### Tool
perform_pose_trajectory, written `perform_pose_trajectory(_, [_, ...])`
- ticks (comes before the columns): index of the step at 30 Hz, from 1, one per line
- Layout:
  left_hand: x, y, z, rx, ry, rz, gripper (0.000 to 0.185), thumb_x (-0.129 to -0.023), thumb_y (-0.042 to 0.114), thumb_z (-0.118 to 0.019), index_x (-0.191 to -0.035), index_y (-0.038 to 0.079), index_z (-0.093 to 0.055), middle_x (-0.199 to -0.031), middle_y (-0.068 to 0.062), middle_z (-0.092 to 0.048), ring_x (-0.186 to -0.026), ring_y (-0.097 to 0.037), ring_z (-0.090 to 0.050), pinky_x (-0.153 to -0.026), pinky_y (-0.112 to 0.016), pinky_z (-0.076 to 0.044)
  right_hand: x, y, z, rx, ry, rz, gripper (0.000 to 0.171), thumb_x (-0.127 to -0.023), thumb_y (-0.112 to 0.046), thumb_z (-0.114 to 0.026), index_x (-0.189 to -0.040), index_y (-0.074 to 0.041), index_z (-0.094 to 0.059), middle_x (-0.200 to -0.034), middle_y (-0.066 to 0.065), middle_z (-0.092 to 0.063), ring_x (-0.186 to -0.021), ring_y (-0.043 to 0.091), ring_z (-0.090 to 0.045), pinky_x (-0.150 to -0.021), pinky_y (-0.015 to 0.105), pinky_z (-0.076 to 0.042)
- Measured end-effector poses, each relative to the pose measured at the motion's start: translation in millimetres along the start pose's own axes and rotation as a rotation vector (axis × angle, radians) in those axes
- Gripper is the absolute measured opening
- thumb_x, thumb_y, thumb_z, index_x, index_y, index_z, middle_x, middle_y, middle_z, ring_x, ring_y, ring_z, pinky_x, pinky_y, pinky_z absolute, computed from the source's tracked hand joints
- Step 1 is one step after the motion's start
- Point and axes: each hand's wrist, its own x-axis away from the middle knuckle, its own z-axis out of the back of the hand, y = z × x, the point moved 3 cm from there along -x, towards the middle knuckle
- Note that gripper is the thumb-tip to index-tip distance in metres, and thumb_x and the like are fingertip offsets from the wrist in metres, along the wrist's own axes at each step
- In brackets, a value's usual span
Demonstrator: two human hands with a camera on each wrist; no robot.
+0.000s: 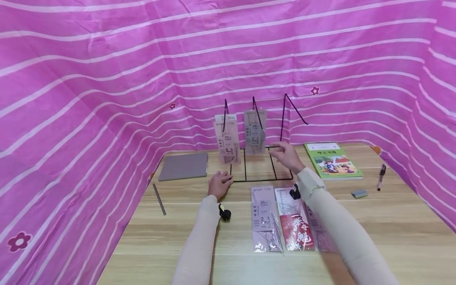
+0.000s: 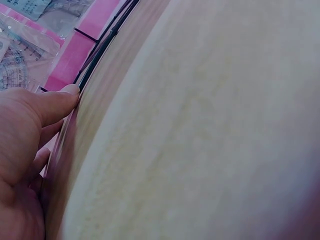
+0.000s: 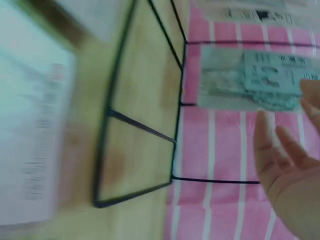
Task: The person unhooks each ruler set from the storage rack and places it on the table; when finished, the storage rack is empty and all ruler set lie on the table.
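Observation:
A black wire display rack (image 1: 261, 181) stands on the table with three upright hooks. Ruler-set packets hang from two of them: a pink packet (image 1: 227, 138) on the left hook and a grey-green packet (image 1: 255, 132) on the middle one. The right hook is bare. At the rack's front left corner, my left hand (image 1: 219, 185) grips the base wire, thumb on it in the left wrist view. My right hand (image 1: 286, 156), fingers loosely extended and holding nothing, is just right of the grey-green packet. In the right wrist view its fingertips come near that packet (image 3: 275, 77).
In front of the rack lie a lilac ruler packet (image 1: 263, 217), a red-and-white one (image 1: 295, 225) and another partly under my right forearm. A grey notebook (image 1: 183, 166) and a metallic stick (image 1: 158, 199) lie left; a green book (image 1: 333, 161), eraser (image 1: 359, 194) and pen (image 1: 381, 177) lie right.

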Motion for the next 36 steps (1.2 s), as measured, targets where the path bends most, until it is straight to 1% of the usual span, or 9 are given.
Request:
perform_pose_trajectory(4, [0.9, 0.9, 0.9, 0.001, 0.007, -0.003, 0.026, -0.092, 0.016, -0.073, -0.117, 0.006, -0.075, -0.136, -0.016, -0.063, -0.14, -0.044, -0.043, -0.118, -0.062, -0.026, -26.3, -10.3, 5.5, -0.093, 0.02, 0.061, 0.044, -0.096, -0.002, -0.065, -0.138, 0.004, -0.054, -0.136, 0.032, -0.055, -0.108, 0.031, -0.064, -0.071, 0.019, -0.059])
perform_pose_trajectory(8, [0.8, 1.0, 0.7, -0.001, 0.019, -0.022, 0.026, -0.092, 0.016, -0.073, -0.116, 0.005, -0.075, -0.135, -0.016, -0.064, -0.139, -0.044, -0.045, -0.117, -0.062, -0.028, -44.1, -22.3, 9.1, -0.144, 0.046, 0.083, 0.045, -0.094, 0.001, -0.066, -0.138, 0.004, -0.055, -0.141, 0.029, -0.051, -0.12, 0.037, -0.058, -0.076, 0.016, -0.057])
perform_pose_trajectory(10, [0.4, 0.6, 0.2, -0.004, 0.028, -0.029, 0.026, -0.092, 0.016, -0.073, -0.115, 0.005, -0.075, -0.135, -0.016, -0.064, -0.139, -0.044, -0.045, -0.116, -0.063, -0.028, -48.7, -31.3, 10.3, -0.154, 0.039, 0.078, 0.046, -0.094, 0.0, -0.067, -0.138, 0.003, -0.055, -0.147, 0.025, -0.046, -0.128, 0.04, -0.053, -0.084, 0.021, -0.057])
perform_pose_trajectory(13, [-0.8, 0.7, 0.0, -0.005, 0.026, -0.029, 0.026, -0.092, 0.017, -0.073, -0.116, 0.006, -0.075, -0.135, -0.015, -0.064, -0.139, -0.044, -0.045, -0.117, -0.062, -0.028, -49.9, -48.9, 11.0, -0.17, 0.013, 0.056, 0.048, -0.094, 0.002, -0.066, -0.139, 0.005, -0.053, -0.154, 0.021, -0.041, -0.136, 0.041, -0.046, -0.089, 0.024, -0.057])
perform_pose_trajectory(16, [-0.8, 1.1, 0.6, -0.008, 0.019, -0.026, 0.026, -0.092, 0.017, -0.073, -0.116, 0.007, -0.075, -0.135, -0.015, -0.064, -0.139, -0.044, -0.045, -0.117, -0.062, -0.027, -56.3, -51.3, 8.8, -0.218, -0.006, 0.011, 0.05, -0.094, 0.004, -0.065, -0.142, 0.003, -0.05, -0.155, 0.021, -0.042, -0.137, 0.04, -0.047, -0.095, 0.036, -0.057])
perform_pose_trajectory(20, [0.2, -0.7, 1.0, -0.005, 0.023, -0.038, 0.026, -0.091, 0.016, -0.074, -0.115, 0.006, -0.075, -0.134, -0.016, -0.065, -0.138, -0.044, -0.046, -0.117, -0.062, -0.029, -69.1, -38.6, 2.4, -0.221, 0.008, -0.033, 0.055, -0.094, -0.001, -0.067, -0.146, -0.005, -0.049, -0.151, 0.021, -0.048, -0.134, 0.037, -0.051, -0.099, 0.048, -0.053])
perform_pose_trajectory(27, [-0.2, -1.1, -3.0, -0.009, 0.023, -0.037, 0.026, -0.092, 0.018, -0.074, -0.115, 0.006, -0.076, -0.134, -0.015, -0.065, -0.139, -0.042, -0.046, -0.116, -0.06, -0.03, -68.0, -38.5, 1.4, -0.159, 0.022, -0.057, 0.055, -0.095, -0.007, -0.069, -0.147, -0.009, -0.05, -0.144, 0.022, -0.055, -0.121, 0.031, -0.06, -0.094, 0.041, -0.058])
perform_pose_trajectory(33, [0.6, -0.2, -1.7, -0.01, 0.03, -0.041, 0.025, -0.091, 0.016, -0.074, -0.114, 0.005, -0.076, -0.133, -0.016, -0.065, -0.139, -0.043, -0.046, -0.115, -0.061, -0.031, -67.9, -37.3, 0.8, -0.11, 0.038, -0.003, 0.051, -0.095, -0.009, -0.07, -0.143, -0.007, -0.054, -0.132, 0.024, -0.062, -0.102, 0.018, -0.065, -0.083, 0.029, -0.06])
perform_pose_trajectory(36, [1.7, -0.1, 0.2, -0.01, 0.031, -0.037, 0.026, -0.091, 0.016, -0.074, -0.115, 0.005, -0.076, -0.134, -0.016, -0.065, -0.139, -0.043, -0.046, -0.116, -0.061, -0.03, -67.5, -37.5, -0.1, -0.085, 0.05, 0.027, 0.05, -0.093, -0.009, -0.071, -0.141, -0.007, -0.057, -0.129, 0.023, -0.065, -0.103, 0.021, -0.067, -0.087, 0.031, -0.059])
